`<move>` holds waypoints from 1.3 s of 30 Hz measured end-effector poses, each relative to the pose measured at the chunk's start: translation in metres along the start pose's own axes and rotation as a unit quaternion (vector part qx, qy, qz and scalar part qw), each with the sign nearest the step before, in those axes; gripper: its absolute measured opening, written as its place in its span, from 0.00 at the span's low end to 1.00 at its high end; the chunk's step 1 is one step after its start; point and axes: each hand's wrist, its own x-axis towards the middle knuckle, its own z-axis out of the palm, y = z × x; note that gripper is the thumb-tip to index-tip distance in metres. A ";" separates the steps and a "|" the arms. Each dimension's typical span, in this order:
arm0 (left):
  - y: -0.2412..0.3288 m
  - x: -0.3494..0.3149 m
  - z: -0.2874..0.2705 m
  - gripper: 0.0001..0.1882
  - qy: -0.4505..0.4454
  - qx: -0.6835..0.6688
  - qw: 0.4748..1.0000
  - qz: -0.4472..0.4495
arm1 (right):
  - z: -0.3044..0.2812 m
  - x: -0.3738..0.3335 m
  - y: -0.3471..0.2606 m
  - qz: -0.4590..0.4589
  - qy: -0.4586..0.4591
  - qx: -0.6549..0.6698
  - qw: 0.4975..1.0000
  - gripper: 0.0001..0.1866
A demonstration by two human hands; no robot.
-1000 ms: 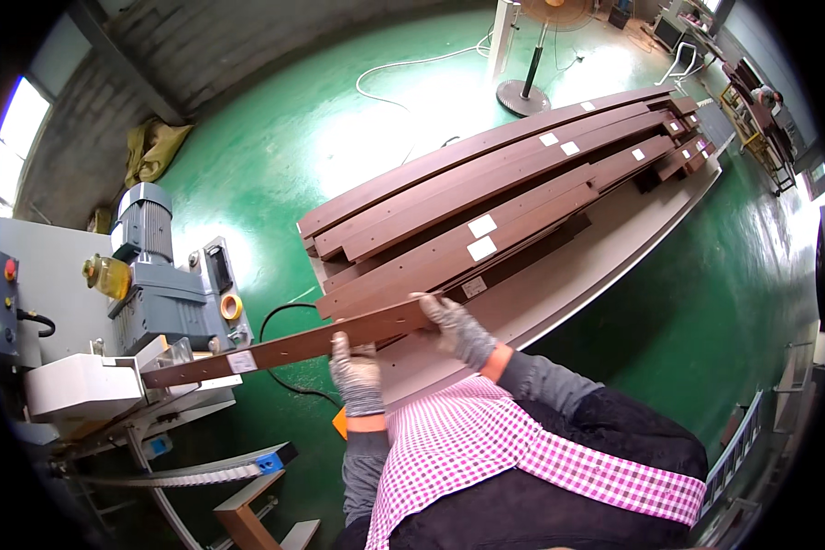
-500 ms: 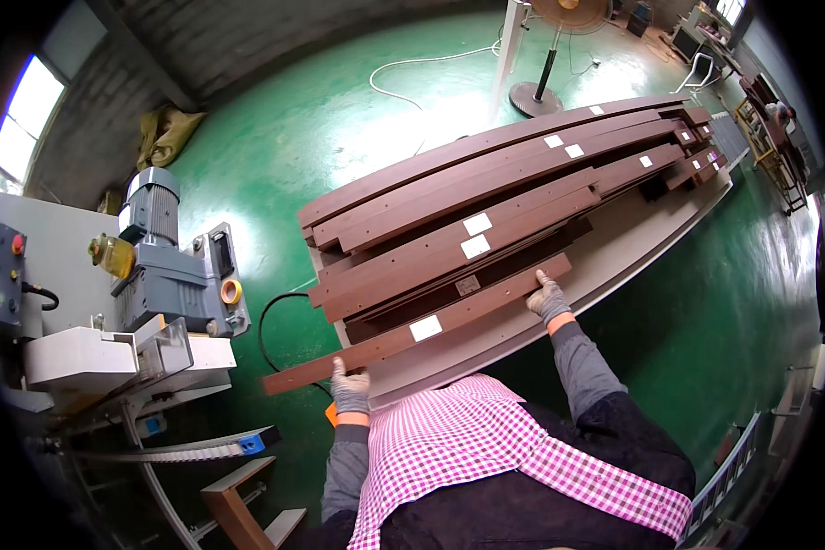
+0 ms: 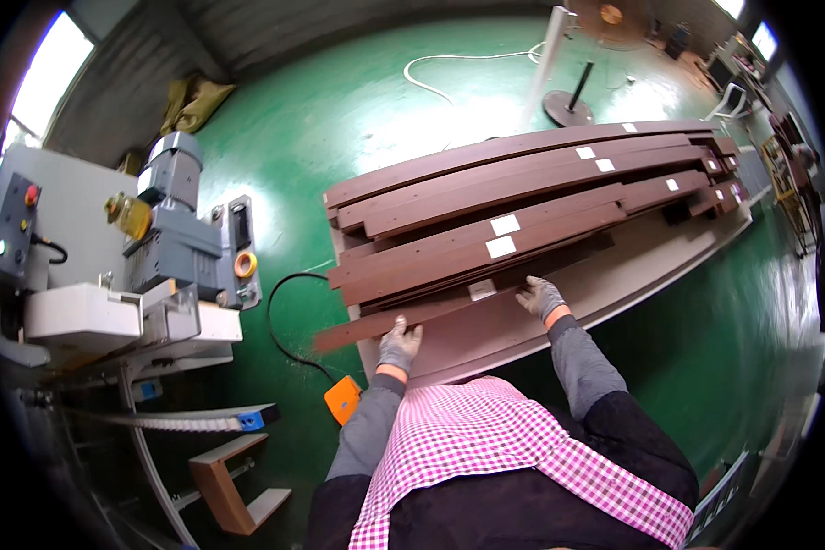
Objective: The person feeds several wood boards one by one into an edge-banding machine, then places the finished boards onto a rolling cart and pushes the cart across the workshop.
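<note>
- Now, in the head view, a labelled brown board [image 3: 445, 303] lies at twelve o'clock, moved closer to the stacked boards [image 3: 486, 234]; it seems brought in alongside them.
- Left hand [image 3: 401, 346], ten o'clock, and right hand [image 3: 543, 298], one o'clock, meet its near edge, fingers partly spread; I cannot tell whether either grips.
</note>
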 end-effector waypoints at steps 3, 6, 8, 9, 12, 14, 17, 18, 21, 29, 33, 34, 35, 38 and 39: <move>-0.003 0.004 0.008 0.19 -0.032 0.135 0.988 -0.066 | -0.012 0.010 0.006 -0.053 -0.078 -0.180 0.979 0.25; -0.001 0.001 0.016 0.23 0.028 0.229 0.967 -0.104 | 0.003 0.011 0.018 0.003 -0.046 -0.130 0.990 0.28; 0.012 -0.006 0.003 0.23 0.006 0.250 0.965 -0.082 | 0.005 0.013 0.028 0.039 0.012 -0.175 0.984 0.25; 0.019 -0.012 -0.006 0.24 -0.021 0.277 0.959 -0.064 | 0.006 0.015 0.034 0.045 0.009 -0.179 0.983 0.25; 0.050 -0.010 -0.054 0.25 -0.006 0.185 0.982 -0.038 | -0.008 0.035 0.051 0.067 -0.057 -0.132 0.987 0.22; 0.069 -0.019 -0.063 0.32 0.114 0.191 0.973 0.060 | -0.002 0.034 0.058 0.056 -0.040 -0.118 0.991 0.18; 0.092 -0.039 -0.030 0.35 0.166 0.246 0.940 0.169 | -0.005 0.035 0.054 0.022 -0.001 -0.079 0.997 0.13; 0.103 -0.037 -0.024 0.35 0.166 0.245 0.940 0.168 | -0.002 0.033 0.051 0.006 0.006 -0.065 0.998 0.12; 0.114 -0.013 -0.027 0.36 0.134 0.267 0.952 0.060 | 0.004 0.032 0.039 -0.001 -0.004 -0.033 0.999 0.12; 0.097 0.022 -0.044 0.21 -0.019 0.466 0.872 0.149 | -0.007 0.040 0.029 0.025 -0.056 -0.042 0.997 0.14; 0.094 0.033 -0.055 0.33 0.011 0.589 0.784 0.193 | -0.016 0.059 0.040 -0.088 -0.165 -0.223 0.957 0.11; 0.089 0.029 -0.043 0.34 0.005 0.593 0.784 0.182 | -0.011 0.056 0.036 -0.014 -0.048 -0.104 0.993 0.11; 0.091 0.029 -0.043 0.34 0.016 0.591 0.783 0.193 | -0.006 0.053 0.038 -0.011 -0.018 -0.086 0.996 0.11; 0.096 0.023 -0.055 0.33 0.046 0.496 0.850 0.171 | -0.009 0.060 0.048 0.004 0.003 -0.026 1.000 0.11; 0.099 0.017 -0.056 0.33 0.036 0.452 0.876 0.166 | -0.009 0.055 0.055 0.006 0.011 -0.044 0.999 0.12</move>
